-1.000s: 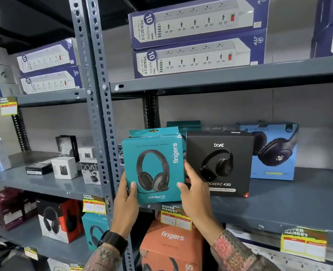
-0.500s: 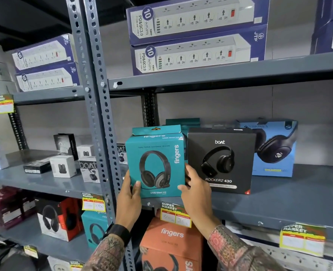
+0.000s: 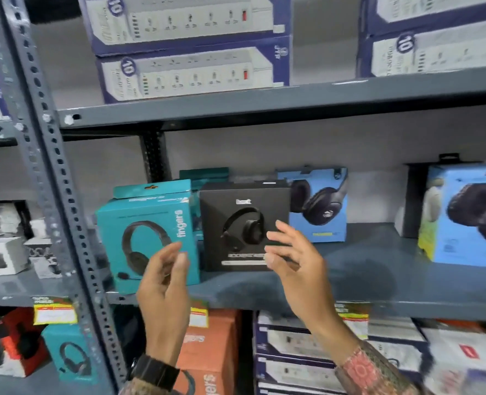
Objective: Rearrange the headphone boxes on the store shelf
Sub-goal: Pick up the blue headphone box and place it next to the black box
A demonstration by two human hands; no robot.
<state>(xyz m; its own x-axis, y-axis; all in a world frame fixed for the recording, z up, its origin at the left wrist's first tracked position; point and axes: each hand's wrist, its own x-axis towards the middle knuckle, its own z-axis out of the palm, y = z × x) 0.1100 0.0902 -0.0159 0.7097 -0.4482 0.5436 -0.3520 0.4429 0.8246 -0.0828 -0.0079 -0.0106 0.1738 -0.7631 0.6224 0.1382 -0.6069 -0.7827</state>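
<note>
A teal "fingers" headphone box (image 3: 139, 232) stands at the left end of the grey middle shelf (image 3: 364, 283), with a black boat headphone box (image 3: 236, 223) right beside it. Further right stand a blue headphone box (image 3: 321, 206) and a larger blue one (image 3: 470, 218). My left hand (image 3: 164, 297) hovers empty in front of the teal box, fingers apart. My right hand (image 3: 296, 269) is raised before the black box, fingers spread, holding nothing. The frame is blurred by motion.
A perforated grey upright (image 3: 53, 195) runs down the left. Power-strip boxes (image 3: 184, 69) are stacked on the shelf above. Below are an orange fingers box (image 3: 213, 352), a small teal box (image 3: 70, 357) and white boxes (image 3: 299, 346). Small white boxes (image 3: 2, 255) sit at far left.
Both hands have let go of the teal box, which now stands on the shelf, and have drawn back from it. The view has shifted to the right.
</note>
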